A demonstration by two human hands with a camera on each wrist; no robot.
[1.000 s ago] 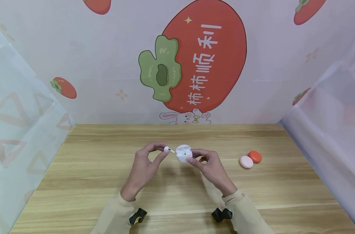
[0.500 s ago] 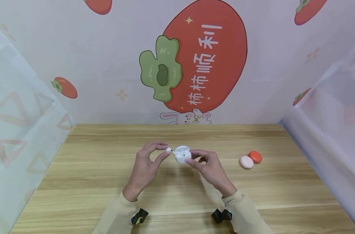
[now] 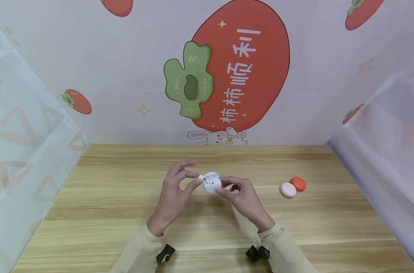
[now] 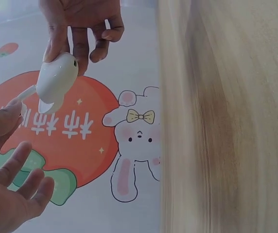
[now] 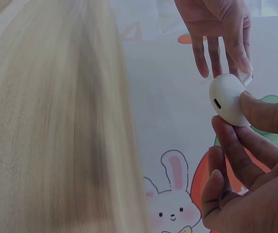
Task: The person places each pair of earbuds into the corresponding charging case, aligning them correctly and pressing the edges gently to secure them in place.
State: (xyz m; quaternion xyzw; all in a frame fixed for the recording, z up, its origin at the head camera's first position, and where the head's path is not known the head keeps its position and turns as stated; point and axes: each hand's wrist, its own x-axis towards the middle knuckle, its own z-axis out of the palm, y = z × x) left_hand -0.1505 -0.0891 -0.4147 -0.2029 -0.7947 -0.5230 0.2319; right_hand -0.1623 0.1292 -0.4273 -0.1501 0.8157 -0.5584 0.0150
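Near the middle of the head view, my left hand (image 3: pixel 174 197) pinches a white wireless earbud (image 3: pixel 202 177) between thumb and index finger, the other fingers spread. Its stem meets the left side of a white round earbud charging case (image 3: pixel 211 185), whose lid stands raised. My right hand (image 3: pixel 242 197) holds that case by its right side, thumb in front. The left wrist view shows the earbud's stem (image 4: pixel 26 93) reaching the case (image 4: pixel 56 80). In the right wrist view, the case's underside has a dark port (image 5: pixel 217 104); the earbud (image 5: pixel 247 77) is mostly hidden there.
A pink round disc (image 3: pixel 288 190) and a red round disc (image 3: pixel 298 184) lie touching on the wooden table (image 3: pixel 107 197), right of my hands. Behind the table rises a printed backdrop (image 3: pixel 125 68), with white sheets at both sides. A black device sits at each sleeve.
My left hand has moved right with the earbud, bringing it from beside the case up to its opening. The case has shifted slightly left and towards me in my right hand.
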